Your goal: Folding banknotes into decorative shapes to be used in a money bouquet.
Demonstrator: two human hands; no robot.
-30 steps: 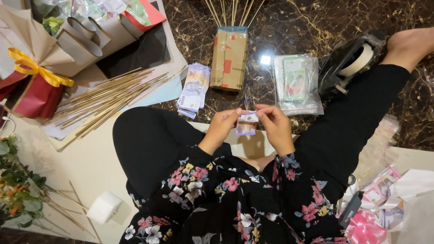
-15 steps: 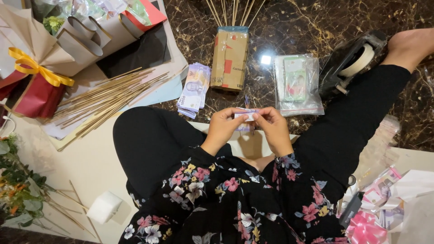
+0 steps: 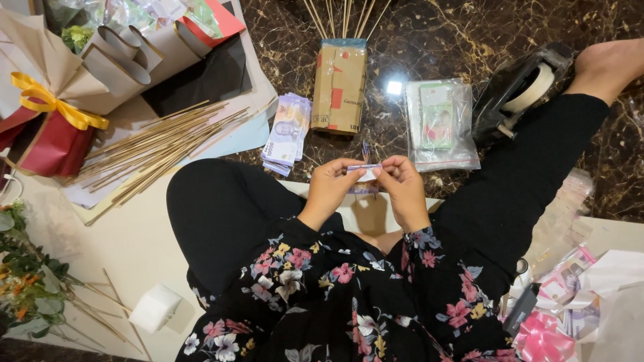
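I saw two hands at work above the lap: the left hand (image 3: 333, 184) and the right hand (image 3: 402, 188) met over one small folded purple-and-white banknote (image 3: 363, 172), each pinching an end of it between thumb and fingertips, so both were closed narrowly on the note. The note sat level between them, just in front of the one upright brown cardboard box (image 3: 340, 86), which I took as my landmark.

From the top of that box rose several thin bamboo sticks (image 3: 339, 17); I could not count them exactly. Just left of the box lay one fanned stack of purple banknotes (image 3: 287, 132) on the dark marble floor (image 3: 429, 40). Just right of the box lay one clear plastic bag holding green-and-red notes (image 3: 441, 124). Further right of the box stood one black tape dispenser with a white roll (image 3: 520, 87), beside a bare foot (image 3: 607, 64).

Well left of the box lay one loose bundle of long bamboo sticks (image 3: 161, 144) on pale sheets of paper, and beyond it one kraft-paper bouquet wrap tied with one yellow ribbon (image 3: 47, 104). Far below and left of the box sat one small white foam block (image 3: 154, 307). Below and right of the box I saw one pink ribbon bow (image 3: 540, 335).
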